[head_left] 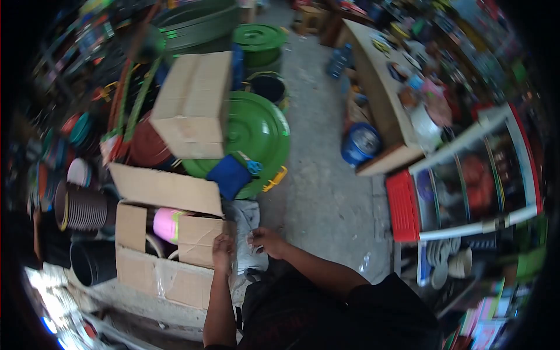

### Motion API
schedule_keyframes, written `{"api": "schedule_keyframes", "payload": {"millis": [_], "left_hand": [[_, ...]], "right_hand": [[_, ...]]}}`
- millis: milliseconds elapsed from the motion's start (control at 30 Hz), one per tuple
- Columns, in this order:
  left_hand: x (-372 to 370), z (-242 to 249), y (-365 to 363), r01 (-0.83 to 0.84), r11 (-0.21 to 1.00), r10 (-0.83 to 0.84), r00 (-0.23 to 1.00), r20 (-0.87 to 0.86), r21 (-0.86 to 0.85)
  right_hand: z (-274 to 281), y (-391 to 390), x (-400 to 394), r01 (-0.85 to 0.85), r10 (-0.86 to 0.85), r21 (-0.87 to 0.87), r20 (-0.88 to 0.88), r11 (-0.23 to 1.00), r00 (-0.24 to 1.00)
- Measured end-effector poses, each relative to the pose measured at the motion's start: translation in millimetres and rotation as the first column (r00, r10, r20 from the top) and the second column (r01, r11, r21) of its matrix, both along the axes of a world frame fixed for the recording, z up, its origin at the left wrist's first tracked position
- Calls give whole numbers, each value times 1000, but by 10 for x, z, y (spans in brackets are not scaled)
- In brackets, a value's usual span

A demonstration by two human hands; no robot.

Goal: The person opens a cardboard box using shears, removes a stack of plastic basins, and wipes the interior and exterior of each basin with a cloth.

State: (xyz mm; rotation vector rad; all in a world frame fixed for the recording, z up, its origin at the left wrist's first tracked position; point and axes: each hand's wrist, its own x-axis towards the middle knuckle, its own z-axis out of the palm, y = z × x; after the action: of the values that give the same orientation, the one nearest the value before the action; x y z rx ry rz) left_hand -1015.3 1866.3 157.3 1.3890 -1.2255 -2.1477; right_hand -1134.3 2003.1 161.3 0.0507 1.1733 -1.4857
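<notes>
An open cardboard box [169, 256] stood on the floor, its flaps up, so the pink cup [168, 224] inside was reachable. The left hand [222, 252] gripped the box's near flap, probably to steady it. The right hand [267, 241] pinched a gray cloth [248, 219] just beside the box.

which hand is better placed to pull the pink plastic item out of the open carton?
Left, likely. The left hand already rests on the open carton's flap, right beside the pink item. The right hand is off at the grey bag.
</notes>
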Motion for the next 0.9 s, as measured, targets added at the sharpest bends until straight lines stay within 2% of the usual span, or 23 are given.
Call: {"api": "schedule_keyframes", "payload": {"millis": [33,67,100,167,300,400,500,533,600,667,700,733,767,800,867,900], "left_hand": [[-111,-41,126,283,959,-283,959,12,-9],[-226,-46,235,538,843,-538,843,27,-19],[-335,-50,333,574,819,-573,819,38,-21],[-639,-6,573,808,587,-805,589,77,-42],[-1287,-35,997,922,382,-922,385,35,-67],[-1882,-161,1307,964,262,-959,264,98,-33],[-2520,-277,1742,967,250,-964,245,101,46],[-2740,-319,1907,966,250,-965,242,103,71],[-3153,-470,2227,971,216,-971,204,122,98],[-3570,-590,2567,993,92,-987,101,125,-78],[-3751,-621,2696,994,94,-987,100,129,-50],[-3914,-620,2811,993,54,-989,68,131,-106],[-4052,-607,2893,986,24,-990,47,136,-165],[-4163,-572,2940,988,52,-988,72,137,-143],[-4299,-481,2969,988,138,-986,143,82,-70],[-4320,-489,2949,987,150,-984,155,86,-62]], "right_hand": [[-135,169,-104,93,-92,66,-11,994,996],[-193,311,-182,178,-177,124,-24,976,984],[-243,455,-200,304,-304,118,-24,945,953],[-323,748,-287,412,-416,81,26,907,909],[-500,1347,-505,623,-630,97,83,777,772],[-693,1790,-780,718,-733,148,90,680,675],[-953,2195,-1236,827,-839,149,149,543,524],[-1088,2357,-1451,827,-841,160,165,539,516],[-1414,2718,-1911,864,-864,73,128,498,487],[-1485,3045,-2603,839,-810,168,-218,518,544],[-1726,3210,-3042,889,-871,163,-189,428,454],[-1814,3413,-3484,870,-791,99,-377,482,481],[-1798,3573,-3993,913,-866,27,-307,406,394],[-1295,3558,-4428,957,-944,197,-211,215,255],[-1185,3628,-4973,932,-933,331,-266,148,242],[-1131,3600,-5047,927,-930,338,-262,160,256]]}}
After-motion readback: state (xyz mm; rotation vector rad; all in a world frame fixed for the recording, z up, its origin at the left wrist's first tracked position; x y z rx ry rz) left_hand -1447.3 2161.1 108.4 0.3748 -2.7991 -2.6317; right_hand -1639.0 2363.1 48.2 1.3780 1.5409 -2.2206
